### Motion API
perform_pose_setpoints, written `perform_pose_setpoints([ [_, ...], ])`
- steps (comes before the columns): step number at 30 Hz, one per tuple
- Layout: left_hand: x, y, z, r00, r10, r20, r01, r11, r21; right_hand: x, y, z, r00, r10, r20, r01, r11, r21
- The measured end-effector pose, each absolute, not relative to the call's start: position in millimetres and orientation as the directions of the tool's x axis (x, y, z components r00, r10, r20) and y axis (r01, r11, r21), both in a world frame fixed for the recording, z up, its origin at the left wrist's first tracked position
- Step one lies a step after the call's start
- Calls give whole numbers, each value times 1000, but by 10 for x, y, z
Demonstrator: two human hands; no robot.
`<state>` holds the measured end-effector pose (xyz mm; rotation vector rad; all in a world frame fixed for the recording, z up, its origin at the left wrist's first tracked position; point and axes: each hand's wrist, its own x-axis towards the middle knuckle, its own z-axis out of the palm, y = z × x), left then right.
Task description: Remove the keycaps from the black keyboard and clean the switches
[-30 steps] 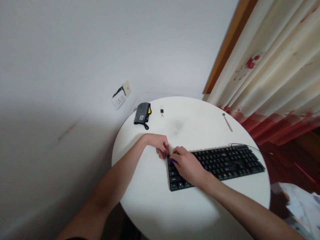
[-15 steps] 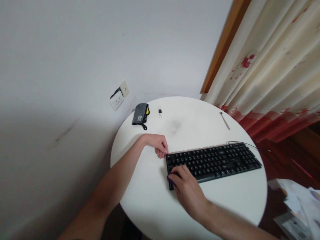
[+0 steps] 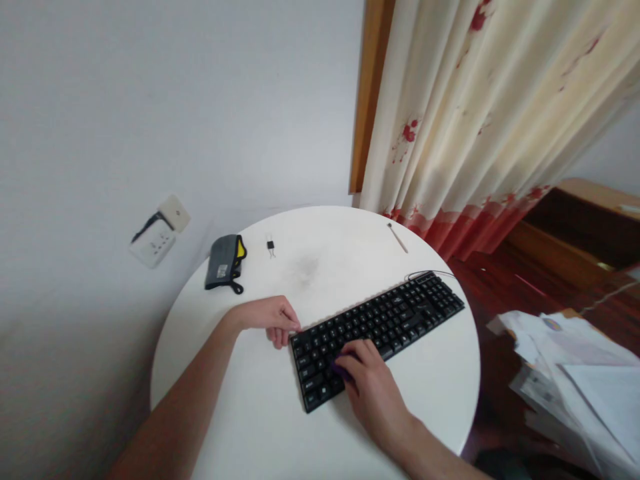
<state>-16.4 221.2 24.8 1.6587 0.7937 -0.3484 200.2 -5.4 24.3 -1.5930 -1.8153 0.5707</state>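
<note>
A black keyboard (image 3: pixel 390 317) lies slanted on the round white table (image 3: pixel 250 413). My left hand (image 3: pixel 270 317) rests with curled fingers against the keyboard's far left corner, steadying it. My right hand (image 3: pixel 367 383) sits over the keyboard's near left keys, fingers closed on a small purple object (image 3: pixel 339 369) that pokes out at the fingertips. What that purple thing is stays unclear.
A grey and yellow pouch (image 3: pixel 225 261), a small black clip (image 3: pixel 271 245) and a thin stick (image 3: pixel 398 237) lie at the table's far side. A wall socket (image 3: pixel 156 233) is on the left wall. Curtains (image 3: pixel 480 113) hang behind, and papers (image 3: pixel 575 380) are stacked at right.
My right hand has moved from the keyboard's far left corner down to its near left keys, still with the purple object. The head camera has swung to the right.
</note>
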Motion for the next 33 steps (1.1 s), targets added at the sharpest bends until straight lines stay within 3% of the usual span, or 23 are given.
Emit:
perform_pose_setpoints([
  [4,-152,2214,272,716,326,-618,679,-117,725,1946,-299,232,-245,959,138,554,256,-792],
  [11,-180,2192,320,711,238,-661,693,-82,716,2037,-307,269,-108,981,163,502,195,-842],
  [17,-94,2114,430,704,325,-632,688,-89,720,2101,-312,166,-82,991,105,494,132,-860],
  [25,-7,2166,440,646,554,-525,644,-26,765,2246,-266,354,-34,996,77,402,84,-912],
  [30,28,2182,325,655,578,-487,625,-53,779,2624,53,609,79,980,182,479,123,-869],
  [33,46,2179,288,658,587,-472,611,-50,790,3045,584,816,70,939,337,616,225,-755],
])
